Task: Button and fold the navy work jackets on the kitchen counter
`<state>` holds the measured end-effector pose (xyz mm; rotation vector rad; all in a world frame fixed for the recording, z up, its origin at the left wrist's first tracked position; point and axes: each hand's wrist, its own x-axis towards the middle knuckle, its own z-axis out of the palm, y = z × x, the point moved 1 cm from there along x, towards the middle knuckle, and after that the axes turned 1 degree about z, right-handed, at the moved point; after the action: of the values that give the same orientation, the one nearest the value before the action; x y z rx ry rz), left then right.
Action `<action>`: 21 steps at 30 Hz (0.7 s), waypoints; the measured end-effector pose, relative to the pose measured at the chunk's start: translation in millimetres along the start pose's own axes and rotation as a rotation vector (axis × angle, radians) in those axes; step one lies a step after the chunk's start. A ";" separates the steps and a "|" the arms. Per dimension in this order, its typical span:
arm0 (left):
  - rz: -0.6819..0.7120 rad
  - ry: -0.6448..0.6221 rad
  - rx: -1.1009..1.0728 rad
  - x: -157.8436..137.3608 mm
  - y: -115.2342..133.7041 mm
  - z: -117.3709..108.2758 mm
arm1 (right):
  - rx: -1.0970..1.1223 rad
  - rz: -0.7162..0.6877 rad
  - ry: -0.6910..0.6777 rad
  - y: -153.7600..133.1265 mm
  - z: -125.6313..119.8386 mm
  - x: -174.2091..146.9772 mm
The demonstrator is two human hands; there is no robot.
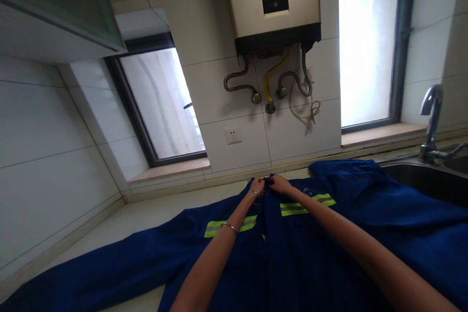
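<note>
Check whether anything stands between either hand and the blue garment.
Nothing visible does: the left hand and right hand both already grasp the blue garment at its top edge.

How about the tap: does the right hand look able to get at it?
Probably not without letting go: the right hand pinches the blue garment at its top edge. The tap stands off to the right; nothing visible blocks the way over the sleeve.

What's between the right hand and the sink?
The jacket: past the right hand comes its chest, then a rumpled part by the sink. Shows in the head view.
</note>
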<state>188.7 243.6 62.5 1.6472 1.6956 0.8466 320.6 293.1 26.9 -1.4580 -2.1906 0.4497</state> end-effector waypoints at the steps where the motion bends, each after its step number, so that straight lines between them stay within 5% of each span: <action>1: 0.005 -0.002 0.066 -7.1 -0.5 -3.3 | -0.003 0.032 0.019 3.6 1.6 -1.5; 9: 0.085 -0.187 0.428 -100.6 -12.6 -7.5 | 0.021 0.171 -0.036 13.7 -9.5 -22.3; 14: 0.308 0.089 0.744 -161.0 2.1 -11.4 | -0.043 0.067 -0.026 -22.0 -21.4 -58.2; 21: 0.144 -0.034 0.783 -270.5 -1.4 -5.5 | -0.126 -0.048 -0.146 -74.1 0.0 -135.2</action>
<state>191.6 -27.0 64.2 2.2830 2.0420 0.1912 307.7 139.8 37.7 -1.4753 -2.4029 0.4208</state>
